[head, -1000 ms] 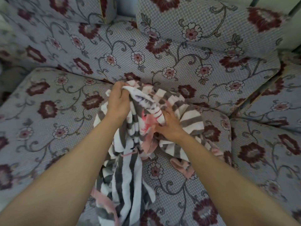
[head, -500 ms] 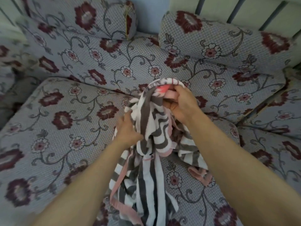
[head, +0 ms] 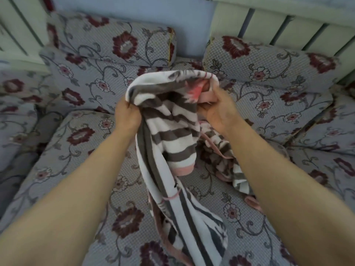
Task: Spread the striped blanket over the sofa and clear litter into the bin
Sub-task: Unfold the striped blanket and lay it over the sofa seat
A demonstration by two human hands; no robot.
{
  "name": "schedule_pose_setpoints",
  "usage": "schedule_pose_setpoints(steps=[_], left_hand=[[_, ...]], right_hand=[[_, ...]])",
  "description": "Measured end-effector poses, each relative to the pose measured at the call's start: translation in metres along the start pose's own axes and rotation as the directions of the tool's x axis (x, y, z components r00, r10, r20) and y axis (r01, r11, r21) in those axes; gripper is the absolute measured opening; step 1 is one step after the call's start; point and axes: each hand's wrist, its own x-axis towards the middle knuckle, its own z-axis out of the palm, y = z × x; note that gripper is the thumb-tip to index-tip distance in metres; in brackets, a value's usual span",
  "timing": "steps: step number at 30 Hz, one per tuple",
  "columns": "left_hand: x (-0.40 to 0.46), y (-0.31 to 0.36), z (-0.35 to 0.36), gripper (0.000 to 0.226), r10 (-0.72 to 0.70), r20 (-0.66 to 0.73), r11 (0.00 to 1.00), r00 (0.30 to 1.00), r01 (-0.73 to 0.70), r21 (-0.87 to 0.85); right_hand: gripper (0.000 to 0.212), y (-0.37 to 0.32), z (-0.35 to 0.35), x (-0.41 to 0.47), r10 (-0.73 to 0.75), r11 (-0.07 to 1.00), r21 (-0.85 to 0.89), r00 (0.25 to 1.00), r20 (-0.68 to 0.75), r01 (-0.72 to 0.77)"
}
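Observation:
The striped blanket [head: 171,135], grey and white with a pink edge, hangs bunched above the sofa seat [head: 63,169]. My left hand [head: 126,114] grips its upper left fold. My right hand [head: 217,110] is closed on the pink-trimmed top edge at the right. A short stretch of cloth is held between the two hands. The rest drapes down to the seat and trails toward me, with another bundle lying on the seat under my right forearm. No litter or bin is in view.
The sofa has grey floral upholstery with dark red flowers. Two bolster cushions [head: 115,41] [head: 269,64] lie along the back. A blue wall and white radiators [head: 278,25] stand behind. Another floral cushion [head: 330,135] sits at the right.
Both hands have raised the blanket off the seat. My left hand moved up to grip the top fold, and the hands have drawn apart, opening the cloth between them.

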Motion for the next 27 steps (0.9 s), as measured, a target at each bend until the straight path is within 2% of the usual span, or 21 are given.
schedule_pose_setpoints(steps=[3,5,7,10,11,12,13,14,15,16,19,21,22,25,27], left_hand=[[0.008,-0.004,-0.017,0.037,0.032,0.007,0.998,0.999,-0.033,0.063],[0.006,-0.016,-0.022,0.034,0.005,0.026,0.998,1.000,-0.007,0.057],[0.001,-0.033,-0.027,0.027,-0.048,0.020,0.999,0.999,0.048,0.005],[-0.007,-0.057,-0.027,0.031,-0.072,0.029,0.990,0.997,0.075,-0.119],[-0.009,-0.062,-0.026,0.031,-0.084,0.046,0.982,0.995,0.091,-0.167],[-0.010,-0.067,-0.024,0.030,-0.085,0.063,0.976,0.994,0.096,-0.198],[-0.011,-0.072,-0.024,0.027,-0.082,0.065,0.980,0.995,0.092,-0.175],[-0.011,-0.077,-0.024,0.024,-0.085,0.051,0.988,0.995,0.091,-0.122],[-0.010,-0.081,-0.025,0.023,-0.092,0.036,0.993,0.995,0.094,-0.070],[-0.008,-0.085,-0.028,0.025,-0.109,0.004,0.993,0.994,0.110,-0.033],[0.000,-0.092,-0.037,0.026,-0.153,-0.129,0.985,0.980,0.162,0.066],[0.005,-0.094,-0.042,0.022,-0.109,-0.182,0.965,0.977,0.148,0.216],[0.006,-0.097,-0.046,0.022,-0.081,-0.191,0.939,0.978,0.140,0.315],[0.006,-0.103,-0.063,0.029,-0.076,-0.229,0.841,0.970,0.186,0.509],[0.006,-0.104,-0.071,0.034,-0.124,-0.281,0.808,0.952,0.261,0.528]], right_hand=[[0.043,0.033,-0.001,0.000,0.068,0.954,-0.292,0.997,-0.025,-0.073],[0.048,0.062,-0.007,-0.005,0.138,0.833,-0.540,0.990,-0.012,-0.122],[0.063,0.095,-0.016,-0.006,0.236,0.745,-0.642,0.972,0.001,-0.181],[0.100,0.152,-0.022,0.000,0.366,0.666,-0.700,0.931,0.004,-0.259],[0.100,0.171,-0.022,0.000,0.380,0.607,-0.751,0.925,-0.012,-0.259],[0.087,0.189,-0.023,0.001,0.368,0.532,-0.813,0.929,-0.029,-0.236],[0.064,0.204,-0.025,0.003,0.332,0.452,-0.867,0.942,-0.054,-0.209],[0.040,0.217,-0.028,0.005,0.267,0.427,-0.886,0.961,-0.068,-0.181],[0.024,0.221,-0.031,0.008,0.195,0.473,-0.865,0.977,-0.084,-0.169],[0.019,0.224,-0.034,0.013,0.158,0.541,-0.822,0.981,-0.109,-0.178],[0.032,0.202,-0.039,0.031,0.170,0.655,-0.678,0.939,-0.298,-0.333],[0.033,0.171,-0.035,0.045,0.234,0.826,-0.413,0.900,-0.369,-0.384],[0.031,0.153,-0.030,0.053,0.245,0.901,-0.253,0.894,-0.375,-0.352],[0.026,0.099,-0.005,0.069,0.145,0.988,0.092,0.957,-0.251,-0.125],[0.021,0.077,0.016,0.071,0.051,0.989,0.146,0.992,-0.115,-0.033]])
